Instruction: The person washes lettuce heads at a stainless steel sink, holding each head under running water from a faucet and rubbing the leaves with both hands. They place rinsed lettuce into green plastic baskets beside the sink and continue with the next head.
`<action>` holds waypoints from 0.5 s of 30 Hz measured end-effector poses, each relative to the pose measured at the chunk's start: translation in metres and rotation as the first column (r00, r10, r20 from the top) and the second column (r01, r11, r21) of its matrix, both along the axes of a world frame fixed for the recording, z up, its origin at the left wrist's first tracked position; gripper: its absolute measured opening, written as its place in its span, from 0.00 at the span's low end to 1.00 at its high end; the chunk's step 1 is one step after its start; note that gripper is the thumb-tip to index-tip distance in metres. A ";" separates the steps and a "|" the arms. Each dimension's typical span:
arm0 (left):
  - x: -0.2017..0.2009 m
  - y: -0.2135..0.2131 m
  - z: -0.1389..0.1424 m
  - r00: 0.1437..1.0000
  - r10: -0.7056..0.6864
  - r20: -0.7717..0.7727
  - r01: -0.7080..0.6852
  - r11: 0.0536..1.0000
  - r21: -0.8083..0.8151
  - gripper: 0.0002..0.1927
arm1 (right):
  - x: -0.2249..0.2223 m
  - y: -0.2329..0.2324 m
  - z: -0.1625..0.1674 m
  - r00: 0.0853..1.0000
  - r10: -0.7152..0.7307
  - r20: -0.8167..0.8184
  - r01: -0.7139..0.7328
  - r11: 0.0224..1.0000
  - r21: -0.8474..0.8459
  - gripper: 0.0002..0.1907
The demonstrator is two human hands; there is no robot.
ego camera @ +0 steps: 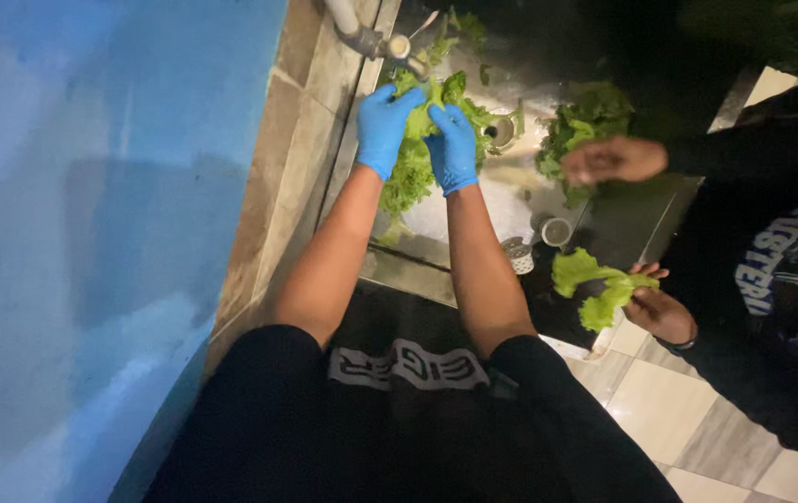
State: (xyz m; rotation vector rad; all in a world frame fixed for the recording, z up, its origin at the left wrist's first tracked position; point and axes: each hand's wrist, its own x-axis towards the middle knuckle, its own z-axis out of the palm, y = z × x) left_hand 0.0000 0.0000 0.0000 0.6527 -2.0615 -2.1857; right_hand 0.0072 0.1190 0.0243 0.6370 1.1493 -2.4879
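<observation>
Both blue-gloved hands, left hand [385, 126] and right hand [453, 147], are closed around a leafy green lettuce bunch [415, 154] held over the steel sink [520, 210], apparently beneath the tap [373, 39]. Soft, wet, tearable leaves are best supported near the stems.

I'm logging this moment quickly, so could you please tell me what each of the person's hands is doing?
Left hand: closed on the lettuce, under the tap.
Right hand: closed on the same lettuce, over the sink.

Faucet [373, 39] blocks above the sink [520, 200]; co-worker's hand [615, 160] crowds right; left side open.
</observation>
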 end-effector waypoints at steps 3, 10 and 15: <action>0.001 0.010 0.017 0.997 -0.040 -0.062 0.041 0.999 0.009 0.08 | 0.003 0.009 0.004 0.998 -0.022 -0.051 0.022 1.000 -0.011 0.08; 0.016 0.023 0.029 0.989 -0.072 -0.133 0.072 0.997 -0.003 0.07 | 0.006 0.023 -0.007 0.989 -0.018 -0.148 0.028 0.997 0.065 0.14; 0.020 0.009 0.031 0.990 -0.030 -0.139 0.014 0.993 -0.115 0.08 | 0.005 0.013 -0.006 0.976 0.041 -0.214 -0.028 0.997 0.065 0.20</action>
